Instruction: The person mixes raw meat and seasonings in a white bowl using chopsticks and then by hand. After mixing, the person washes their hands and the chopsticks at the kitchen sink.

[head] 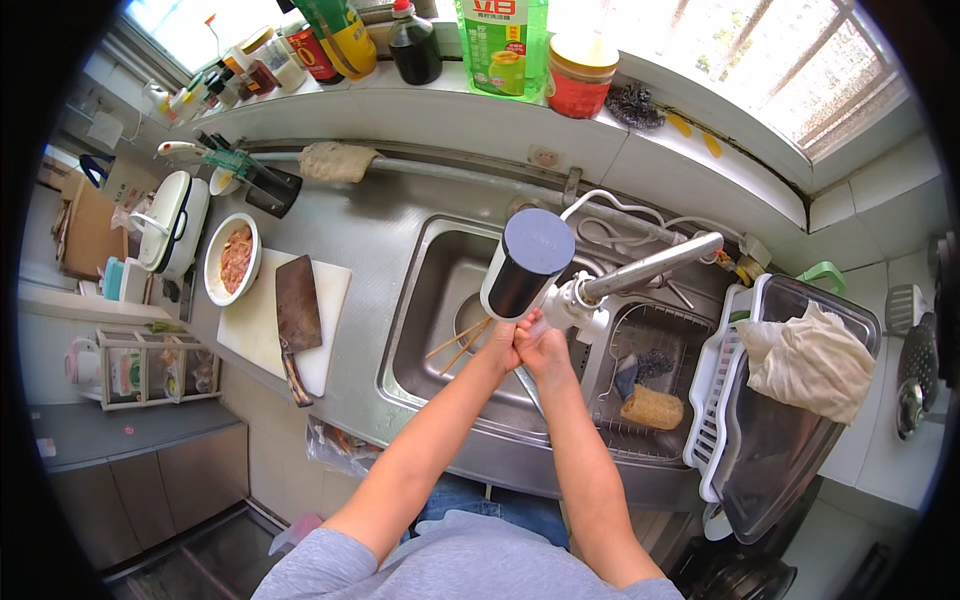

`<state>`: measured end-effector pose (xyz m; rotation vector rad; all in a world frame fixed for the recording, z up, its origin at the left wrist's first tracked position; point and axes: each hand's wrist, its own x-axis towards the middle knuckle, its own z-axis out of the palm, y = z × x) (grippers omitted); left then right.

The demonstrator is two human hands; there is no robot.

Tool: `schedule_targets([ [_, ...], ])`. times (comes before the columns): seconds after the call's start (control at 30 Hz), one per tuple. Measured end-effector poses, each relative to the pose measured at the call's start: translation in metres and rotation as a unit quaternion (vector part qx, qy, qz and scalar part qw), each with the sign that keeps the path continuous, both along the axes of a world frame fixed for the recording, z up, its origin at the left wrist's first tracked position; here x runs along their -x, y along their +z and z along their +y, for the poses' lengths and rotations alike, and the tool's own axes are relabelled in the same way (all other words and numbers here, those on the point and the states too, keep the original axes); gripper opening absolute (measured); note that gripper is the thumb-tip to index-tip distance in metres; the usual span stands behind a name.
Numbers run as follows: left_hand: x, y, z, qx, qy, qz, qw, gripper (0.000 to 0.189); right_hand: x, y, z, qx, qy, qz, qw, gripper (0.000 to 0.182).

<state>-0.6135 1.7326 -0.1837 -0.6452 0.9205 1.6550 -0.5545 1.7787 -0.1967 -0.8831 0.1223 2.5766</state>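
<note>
Both hands meet over the stainless steel sink (411, 330), close under the faucet-mounted water heater (525, 259) and its white fitting. Two wooden chopsticks (459, 339) stick out to the left from my left hand (502, 349), which is closed around them. Pressed against it is my right hand (541, 351), with its fingers curled. The heater partly covers the fingertips, so what the right hand grips is hidden. A long pale metal strip (529, 390) shows between the wrists; I cannot tell whether it is held.
Left of the sink, a cleaver (298, 304) lies on a white cutting board (336, 300), beside a white bowl (255, 259) of raw meat. A wire basket (611, 420) with a sponge (651, 407) sits in the right basin. A dish rack (709, 420) stands farther right.
</note>
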Motion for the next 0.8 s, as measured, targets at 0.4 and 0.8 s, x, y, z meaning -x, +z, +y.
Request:
schedule_targets([
  [0.4, -0.004, -0.022, 0.006, 0.016, -0.031, -0.075, 0.997, 0.033, 0.000, -0.053, -0.032, -0.385, 0.034, -0.315, 0.867, 0.026],
  [0.8, -0.008, -0.045, 0.002, 0.056, -0.091, 0.007, 0.994, 0.030, -0.001, -0.060, -0.031, -0.456, 0.045, -0.370, 0.808, 0.014],
])
